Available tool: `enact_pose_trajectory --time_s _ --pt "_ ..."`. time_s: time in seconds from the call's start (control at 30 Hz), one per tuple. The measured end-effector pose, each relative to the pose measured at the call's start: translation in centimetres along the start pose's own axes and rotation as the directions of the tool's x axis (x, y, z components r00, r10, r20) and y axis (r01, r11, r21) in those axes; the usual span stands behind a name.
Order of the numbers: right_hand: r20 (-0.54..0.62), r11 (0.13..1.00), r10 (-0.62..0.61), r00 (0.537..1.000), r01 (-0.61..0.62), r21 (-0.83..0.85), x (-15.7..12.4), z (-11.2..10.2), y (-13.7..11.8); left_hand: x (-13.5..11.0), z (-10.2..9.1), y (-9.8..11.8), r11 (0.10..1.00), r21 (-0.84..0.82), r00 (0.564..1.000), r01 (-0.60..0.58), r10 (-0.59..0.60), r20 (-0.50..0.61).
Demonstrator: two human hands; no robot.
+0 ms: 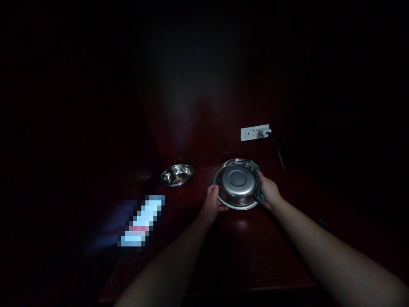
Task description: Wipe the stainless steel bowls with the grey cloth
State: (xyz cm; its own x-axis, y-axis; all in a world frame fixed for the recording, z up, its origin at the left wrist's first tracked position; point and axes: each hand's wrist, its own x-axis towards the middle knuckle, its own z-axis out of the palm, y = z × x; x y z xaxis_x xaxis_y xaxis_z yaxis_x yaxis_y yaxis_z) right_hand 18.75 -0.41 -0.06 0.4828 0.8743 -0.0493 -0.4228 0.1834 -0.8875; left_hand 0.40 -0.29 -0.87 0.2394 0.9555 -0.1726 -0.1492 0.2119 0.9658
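Between my hands is a steel bowl, its flat base and outer side facing me. My left hand grips the rim at the lower left, thumb on the near side and fingers beneath. On the right edge, my right hand holds the bowl together with a dark cloth that lies along the rim. Just behind it, partly covered, is another shiny steel bowl. Farther left, a steel bowl with a yellow and red sticker inside stands upright on the table.
The dark red table has its front edge near me. A lit, pixelated screen lies at left, with a thin cable below it. On the back wall is a white socket panel with a plugged-in charger and a dark cord running down right.
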Motion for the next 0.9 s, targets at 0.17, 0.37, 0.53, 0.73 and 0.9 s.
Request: enact_pose_trajectory --time_s 0.17,0.37,0.53,0.73,0.9 --pt "0.028 0.999 0.007 1.0 -0.005 -0.045 -0.2 0.3 -0.4 0.3 0.2 -0.2 0.998 -0.068 0.999 -0.01 0.012 0.032" --pt "0.131 0.983 0.139 0.982 -0.121 -0.135 -0.4 0.4 -0.4 0.6 0.0 -0.3 0.983 -0.182 1.0 -0.014 0.012 -0.014" --pt "0.151 0.97 0.192 0.97 -0.163 -0.182 -0.5 0.5 -0.6 0.7 -0.2 0.1 0.996 -0.085 0.993 0.001 -0.011 -0.115" --pt "0.176 0.954 0.25 0.952 -0.211 -0.213 -0.6 0.4 -1.0 1.3 -0.7 -0.2 0.99 0.006 0.971 -0.138 0.137 -0.197" --pt "0.186 0.946 0.271 0.945 -0.225 -0.235 -0.9 0.3 -1.2 1.7 -1.0 -0.4 0.986 0.044 0.965 -0.158 0.164 -0.206"
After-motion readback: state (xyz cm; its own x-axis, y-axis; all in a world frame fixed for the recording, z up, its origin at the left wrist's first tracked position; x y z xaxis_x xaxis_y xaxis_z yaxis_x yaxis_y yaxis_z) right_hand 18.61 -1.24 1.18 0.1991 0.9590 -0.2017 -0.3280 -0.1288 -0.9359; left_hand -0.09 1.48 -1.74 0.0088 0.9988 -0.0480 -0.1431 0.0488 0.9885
